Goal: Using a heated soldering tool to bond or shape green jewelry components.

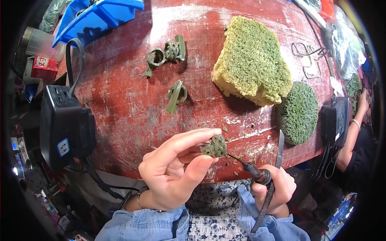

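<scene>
Between the thumb and fingertips of my left hand is a small green openwork ring, wax-like in look. My right hand grips a dark pen-shaped tool, its thin needle tip at the ring's lower right edge; whether they touch I cannot tell. A slim knife with a dark textured handle is held in the same hand, blade pointing away from me. Farther off on the red table lie more green ring pieces: a ring with a flat bar, a plain-banded ring and an openwork one.
Right of centre sit a square yellow-green sponge block and a round green pad. Black power boxes with cables stand left, another right. A blue bin is far left. At the right edge, another person's arm shows.
</scene>
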### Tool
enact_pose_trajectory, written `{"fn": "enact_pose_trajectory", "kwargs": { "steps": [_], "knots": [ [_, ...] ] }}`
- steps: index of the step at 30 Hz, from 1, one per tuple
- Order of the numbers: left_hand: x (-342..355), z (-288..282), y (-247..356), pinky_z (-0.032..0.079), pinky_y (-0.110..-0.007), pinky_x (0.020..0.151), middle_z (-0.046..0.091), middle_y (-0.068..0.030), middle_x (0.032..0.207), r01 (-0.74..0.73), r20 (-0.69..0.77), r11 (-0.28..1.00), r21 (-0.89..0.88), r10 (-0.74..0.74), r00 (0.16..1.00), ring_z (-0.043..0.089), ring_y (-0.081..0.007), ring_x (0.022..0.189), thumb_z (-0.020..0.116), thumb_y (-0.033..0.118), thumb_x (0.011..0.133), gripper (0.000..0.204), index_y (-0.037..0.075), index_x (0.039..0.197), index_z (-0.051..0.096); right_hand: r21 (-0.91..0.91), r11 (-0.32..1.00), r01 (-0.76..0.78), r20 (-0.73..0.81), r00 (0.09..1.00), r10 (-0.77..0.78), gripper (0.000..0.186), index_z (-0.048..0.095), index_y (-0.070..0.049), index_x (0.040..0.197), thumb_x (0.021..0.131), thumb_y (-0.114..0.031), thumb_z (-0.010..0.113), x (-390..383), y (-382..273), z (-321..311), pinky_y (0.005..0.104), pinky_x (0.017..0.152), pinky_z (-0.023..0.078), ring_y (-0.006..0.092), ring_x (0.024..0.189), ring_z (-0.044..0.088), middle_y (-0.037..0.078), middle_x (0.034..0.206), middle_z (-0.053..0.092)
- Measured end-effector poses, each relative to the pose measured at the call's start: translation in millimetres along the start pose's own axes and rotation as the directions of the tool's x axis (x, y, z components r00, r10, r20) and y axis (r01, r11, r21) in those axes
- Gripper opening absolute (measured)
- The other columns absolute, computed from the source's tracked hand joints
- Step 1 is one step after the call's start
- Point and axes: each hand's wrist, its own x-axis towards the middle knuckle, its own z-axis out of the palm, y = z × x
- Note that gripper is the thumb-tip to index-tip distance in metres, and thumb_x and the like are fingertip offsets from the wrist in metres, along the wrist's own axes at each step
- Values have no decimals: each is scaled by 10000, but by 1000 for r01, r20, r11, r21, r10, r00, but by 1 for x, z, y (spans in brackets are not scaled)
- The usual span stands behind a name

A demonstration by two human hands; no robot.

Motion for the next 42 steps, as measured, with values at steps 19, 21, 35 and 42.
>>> {"fn": "enact_pose_trajectory", "kwargs": {
  "steps": [19,21,35,42],
  "knots": [
    [5,-11,-9,497,-291,839,527,-251,1135,-135,147,982,-129,154,977,554,-234,1031,639,-61,746,354,-121,1076,524,80,996,-36,-41,998,40,384,580,8,821,766,-358,685,-2,0,5,268,428,441,179,477,567,57,582,563],
    [5,-9,-9,502,-294,837,522,-254,1138,-144,142,978,-153,166,976,553,-235,1034,657,-71,719,386,-120,1078,523,79,996,-37,-45,998,41,378,580,8,818,770,-353,682,-2,0,4,268,427,440,178,478,567,56,582,564],
    [4,-7,-7,474,-314,891,500,-239,1171,-136,147,977,-164,160,976,522,-255,1090,676,-97,678,496,-115,1134,482,122,980,-157,-71,984,166,375,600,9,817,761,-352,685,-7,-1,7,267,444,443,185,475,561,58,585,569],
    [3,-6,-9,468,-310,877,507,-223,1171,-139,163,977,-163,166,973,533,-239,1070,686,-101,661,546,-99,1160,464,180,960,-216,-62,971,230,375,617,12,846,747,-339,704,-3,-8,7,262,467,455,175,502,577,62,602,584]
  ]
}}
